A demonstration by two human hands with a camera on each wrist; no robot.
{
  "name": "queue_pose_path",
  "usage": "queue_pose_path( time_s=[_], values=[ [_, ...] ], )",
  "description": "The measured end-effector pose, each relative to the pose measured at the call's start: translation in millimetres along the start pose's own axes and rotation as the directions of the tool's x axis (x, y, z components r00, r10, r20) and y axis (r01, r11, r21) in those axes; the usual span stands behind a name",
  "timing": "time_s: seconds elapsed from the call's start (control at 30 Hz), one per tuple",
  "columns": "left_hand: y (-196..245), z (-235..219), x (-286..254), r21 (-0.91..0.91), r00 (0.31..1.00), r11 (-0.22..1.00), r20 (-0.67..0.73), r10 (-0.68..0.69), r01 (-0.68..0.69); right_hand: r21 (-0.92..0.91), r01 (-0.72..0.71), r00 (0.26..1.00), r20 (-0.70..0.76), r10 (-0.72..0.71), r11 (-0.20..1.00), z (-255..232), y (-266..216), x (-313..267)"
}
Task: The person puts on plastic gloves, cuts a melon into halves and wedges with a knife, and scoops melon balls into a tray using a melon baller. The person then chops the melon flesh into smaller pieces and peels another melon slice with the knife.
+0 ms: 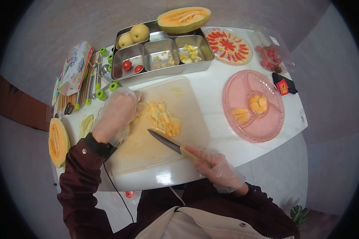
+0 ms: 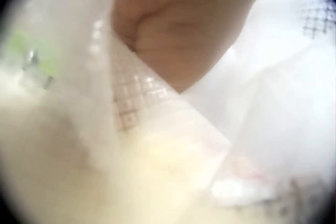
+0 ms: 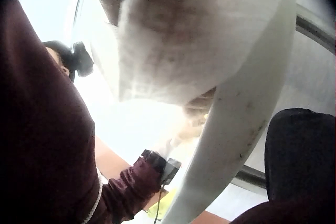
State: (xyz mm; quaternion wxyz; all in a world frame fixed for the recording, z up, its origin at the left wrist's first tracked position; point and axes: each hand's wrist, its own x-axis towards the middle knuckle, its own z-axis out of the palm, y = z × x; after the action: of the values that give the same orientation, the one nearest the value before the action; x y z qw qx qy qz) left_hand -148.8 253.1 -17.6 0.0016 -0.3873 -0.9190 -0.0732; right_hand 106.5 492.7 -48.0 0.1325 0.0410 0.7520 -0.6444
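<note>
My right hand, in a clear plastic glove, grips the pale handle of a knife. Its dark blade points left, the tip beside a pile of chopped melon on the cutting board. At the pile's left edge is my left hand, gloved too, its fingertips right at a pale melon piece; I cannot tell whether they pinch it. Loose glove plastic and the wrist fill the left wrist view. In the right wrist view the glove hides the knife.
Behind the board stands a steel tray with tomatoes and fruit pieces; half a melon rests on it. A pink divided plate lies right, near a fruit platter and strawberries. Left are another melon half, skewers and a glove box.
</note>
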Motion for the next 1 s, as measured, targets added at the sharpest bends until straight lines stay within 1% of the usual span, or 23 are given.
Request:
queue_pose_path(
  time_s=[0.07, 0.1, 0.17, 0.2, 0.27, 0.3, 0.37, 0.4, 0.47, 0.5, 0.53, 0.57, 0.6, 0.67, 0.7, 0.73, 0.77, 0.8, 0.83, 0.87, 0.9, 0.93, 1.0],
  values=[
    [-2.1, 2.3, -1.2, 0.036, 0.999, 0.999, 0.043, -0.008, 0.007, 0.011, -0.060, 0.997, 0.041, 0.059, 0.998, -1.6, -2.0, -0.3],
    [-2.5, 1.9, -1.2, 0.034, 0.999, 0.999, 0.037, -0.005, 0.004, 0.006, -0.058, 0.998, 0.037, 0.057, 0.998, -3.1, -4.3, 0.0],
    [-2.5, -0.5, -2.1, 0.054, 0.997, 0.999, 0.071, -0.009, 0.005, -0.061, -0.124, 0.989, 0.072, 0.129, 0.990, -5.1, -8.8, 0.9],
    [-1.1, -1.6, -2.0, 0.055, 0.998, 0.998, 0.070, -0.009, 0.005, -0.061, -0.123, 0.989, 0.072, 0.127, 0.990, -3.8, -5.0, 1.0],
    [2.4, -2.7, -3.0, 0.047, 0.999, 0.999, 0.048, -0.018, 0.016, -0.056, 0.091, 0.996, 0.002, -0.091, 0.994, 0.6, 5.7, 0.4],
    [2.6, -2.4, -4.7, 0.045, 0.999, 0.999, 0.051, -0.018, 0.016, -0.055, 0.088, 0.996, 0.002, -0.088, 0.995, 1.0, 6.2, -0.4],
    [3.4, -1.5, -8.0, 0.025, 0.999, 0.999, 0.006, -0.038, 0.038, -0.045, 0.063, 0.998, 0.014, -0.063, 0.997, -0.4, 4.3, -0.2],
    [6.1, -4.2, -9.0, 0.023, 0.999, 0.999, 0.010, -0.037, 0.037, -0.043, 0.060, 0.998, 0.013, -0.059, 0.997, -1.3, 1.5, -0.1],
    [13.8, -14.8, -11.8, -0.129, 0.978, 0.970, 0.034, -0.205, 0.208, -0.021, -0.132, 0.989, 0.060, 0.133, 0.991, -2.5, -3.5, -0.6],
    [13.9, -17.4, -15.1, -0.132, 0.979, 0.970, 0.039, -0.202, 0.205, -0.019, -0.138, 0.989, 0.057, 0.139, 0.990, -2.0, -1.0, -0.6],
    [12.4, -18.8, -21.1, -0.123, 0.982, 0.982, -0.103, -0.156, 0.143, -0.026, -0.037, 0.999, 0.037, 0.038, 0.999, -1.4, 3.9, 0.0],
    [13.7, -20.7, -28.3, -0.106, 0.965, 0.991, -0.240, -0.110, 0.086, -0.035, 0.061, 0.998, 0.021, -0.060, 0.998, -1.4, 6.4, -0.9],
    [20.1, -26.7, -39.7, -0.112, 0.966, 0.989, -0.231, -0.116, 0.092, -0.032, 0.050, 0.998, 0.026, -0.049, 0.998, -3.2, 3.9, -2.3],
    [36.1, -38.3, -71.3, -0.135, 0.937, 0.950, -0.178, -0.301, 0.280, -0.071, -0.001, 0.998, 0.056, 0.005, 0.997, -6.7, -4.0, -2.1],
    [43.2, -31.1, -87.0, -0.256, 0.868, 0.855, -0.095, -0.487, 0.451, -0.063, -0.004, 0.998, 0.064, 0.008, 0.998, -6.4, -4.3, -2.2],
    [51.2, -26.8, -97.9, -0.250, 0.865, 0.852, -0.087, -0.494, 0.461, -0.056, -0.009, 0.998, 0.057, 0.013, 0.998, -6.2, -3.9, -2.9],
    [59.6, -23.0, -108.1, -0.309, 0.821, 0.781, 0.003, -0.570, 0.543, -0.049, -0.019, 0.998, 0.052, 0.022, 0.999, -5.8, -3.2, -4.0],
    [63.2, -19.0, -117.4, -0.355, 0.763, 0.693, 0.102, -0.639, 0.628, -0.041, -0.032, 0.997, 0.070, 0.035, 0.999, -5.2, -2.5, -4.2],
    [61.5, -10.3, -127.6, -0.279, 0.776, 0.729, 0.122, -0.619, 0.626, -0.008, -0.010, 0.998, 0.060, 0.011, 1.000, -3.9, -1.4, -3.3],
    [60.4, 0.5, -136.5, -0.262, 0.748, 0.704, 0.153, -0.645, 0.661, 0.030, 0.003, 0.998, 0.061, -0.005, 1.000, -0.9, 0.2, -2.7],
    [59.5, 12.4, -143.1, -0.254, 0.845, 0.823, -0.036, -0.534, 0.509, -0.062, 0.060, 0.998, 0.020, -0.059, 0.996, 1.7, -0.5, -2.9],
    [58.6, 20.0, -152.0, -0.205, 0.897, 0.914, -0.208, -0.389, 0.349, -0.094, -0.019, 1.000, 0.019, 0.021, 0.995, 3.9, -8.1, -6.6],
    [55.8, 27.4, -159.6, -0.203, 0.908, 0.923, -0.204, -0.365, 0.326, -0.173, 0.003, 1.000, -0.019, -0.006, 0.985, 11.9, -7.6, -8.7]
  ],
)
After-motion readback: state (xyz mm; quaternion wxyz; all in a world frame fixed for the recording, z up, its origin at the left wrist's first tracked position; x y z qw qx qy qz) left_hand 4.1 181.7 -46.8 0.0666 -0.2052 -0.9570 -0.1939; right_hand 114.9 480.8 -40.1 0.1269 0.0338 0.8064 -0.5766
